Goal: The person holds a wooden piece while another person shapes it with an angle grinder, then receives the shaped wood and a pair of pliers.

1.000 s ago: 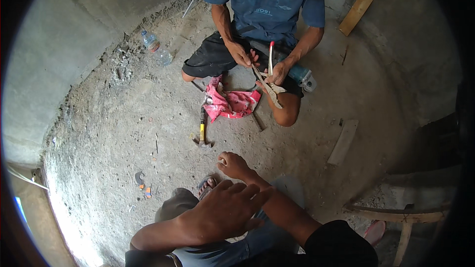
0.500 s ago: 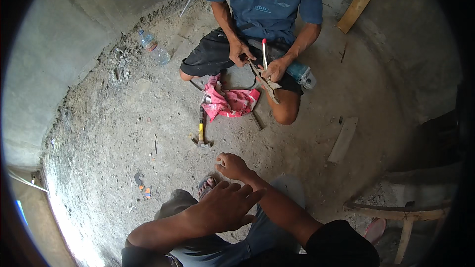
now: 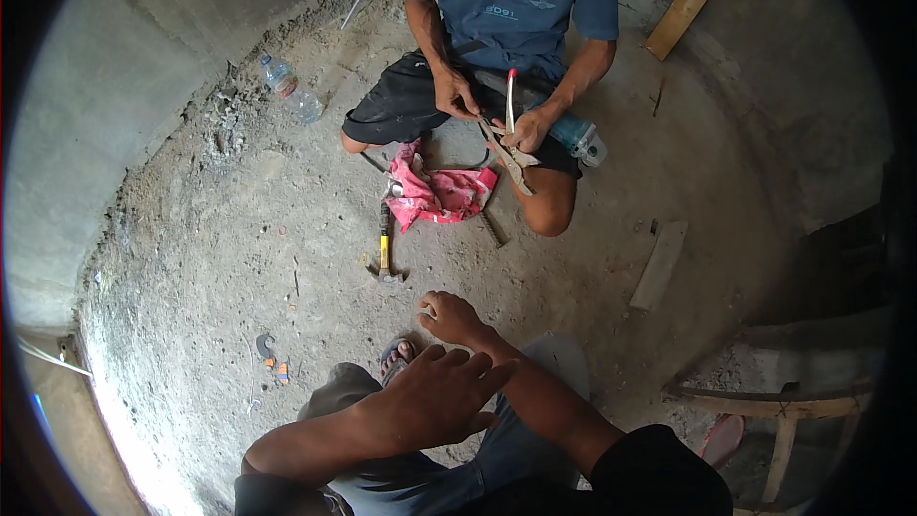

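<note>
My left hand [image 3: 441, 396] rests by its fingers on my right forearm, with the thumb apart and nothing in its grasp. Beyond it, my right hand [image 3: 452, 317] hangs loosely with softly bent fingers, holding nothing that I can see. A claw hammer [image 3: 385, 253] with a yellow and black handle lies on the floor ahead of that hand. Across from me, a seated co-worker in a blue shirt [image 3: 501, 10] holds a worn metal tool [image 3: 509, 151] like shears, with a red-tipped handle [image 3: 511, 96]. A teal angle grinder [image 3: 579, 137] is at the co-worker's thigh.
A pink cloth or bag [image 3: 439, 196] lies before the co-worker. A plastic bottle [image 3: 291, 89] lies on the rough concrete floor [image 3: 210, 277] at the far left. A flat strip [image 3: 659, 266] is on the right, near a wooden frame [image 3: 774, 405]. A board [image 3: 679, 17] leans behind.
The co-worker's tool and hands have shifted slightly. The whole view has moved a little. My hands keep the same pose.
</note>
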Available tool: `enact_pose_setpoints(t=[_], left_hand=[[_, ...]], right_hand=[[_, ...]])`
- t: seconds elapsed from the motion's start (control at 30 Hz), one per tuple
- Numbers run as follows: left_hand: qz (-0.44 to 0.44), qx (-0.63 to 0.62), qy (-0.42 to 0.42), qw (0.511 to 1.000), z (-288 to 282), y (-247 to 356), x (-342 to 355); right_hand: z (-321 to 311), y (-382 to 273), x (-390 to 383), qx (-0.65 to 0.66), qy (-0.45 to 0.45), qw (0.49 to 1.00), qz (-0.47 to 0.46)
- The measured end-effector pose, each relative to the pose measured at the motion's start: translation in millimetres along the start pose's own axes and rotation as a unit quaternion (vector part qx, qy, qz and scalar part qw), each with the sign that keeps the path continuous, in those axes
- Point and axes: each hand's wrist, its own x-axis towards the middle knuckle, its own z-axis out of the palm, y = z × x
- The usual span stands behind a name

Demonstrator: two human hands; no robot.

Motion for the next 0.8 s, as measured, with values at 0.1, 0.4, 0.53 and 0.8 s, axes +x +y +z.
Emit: enact_pose_setpoints(t=[0.1,0.4,0.53,0.8], left_hand=[[0.004,-0.004,0.003,1.0,-0.7,-0.2,1.2],[0.013,-0.001,0.019,1.0,3.1,-2.0,0.7],[0.006,-0.013,-0.002,1.0,-1.3,-0.3,2.5],[0.009,-0.004,0.006,1.0,0.5,-1.5,1.1]], right_hand=[[-1.4,-0.4,-0.4,-0.003,0.001,1.0,0.003],[-12.5,-12.8,0.2,-0.002,-0.063,0.996,0.066],[-9.8,-6.0,-0.4,-0.007,-0.053,0.997,0.063],[-9.7,-9.5,1.2,-0.005,-0.068,0.995,0.066]])
